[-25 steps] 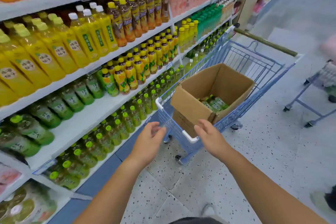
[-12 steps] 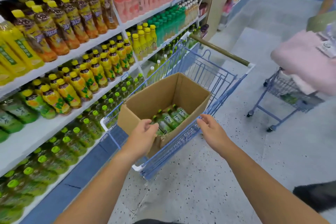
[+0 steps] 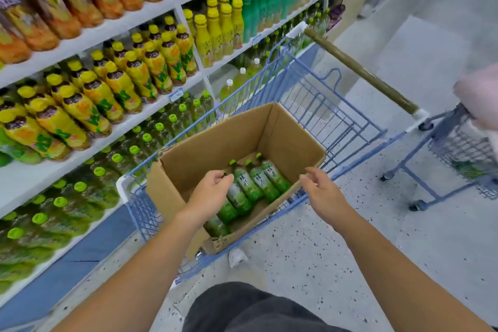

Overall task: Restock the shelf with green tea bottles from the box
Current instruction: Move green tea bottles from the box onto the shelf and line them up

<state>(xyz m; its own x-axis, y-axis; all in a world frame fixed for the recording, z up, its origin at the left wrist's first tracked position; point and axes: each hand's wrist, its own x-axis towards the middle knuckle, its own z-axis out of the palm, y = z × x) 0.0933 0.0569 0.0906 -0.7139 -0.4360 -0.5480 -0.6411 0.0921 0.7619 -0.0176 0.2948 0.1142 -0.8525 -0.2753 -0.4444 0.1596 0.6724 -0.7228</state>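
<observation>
An open cardboard box (image 3: 283,137) sits in a blue wire cart (image 3: 323,105). Several green tea bottles (image 3: 258,183) lie on their sides in the bottom of the box. My left hand (image 3: 210,197) is inside the box, fingers curled just over the neck of the leftmost bottle, with no clear grip on it. My right hand (image 3: 323,194) hovers at the box's right rim, fingers apart and holding nothing. More green-capped tea bottles (image 3: 67,197) fill the low shelf at the left, under a white shelf board (image 3: 27,183).
Yellow-capped bottles (image 3: 129,81) and other drinks fill the higher shelves. The cart's brown handle (image 3: 358,75) points away from me. A second blue cart (image 3: 463,148) with something pink (image 3: 479,94) above it stands at the right. Speckled floor lies between the carts.
I have come closer to the cart. My left hand went from the box's near rim down onto the bottles. My right hand moved up to the box's right rim.
</observation>
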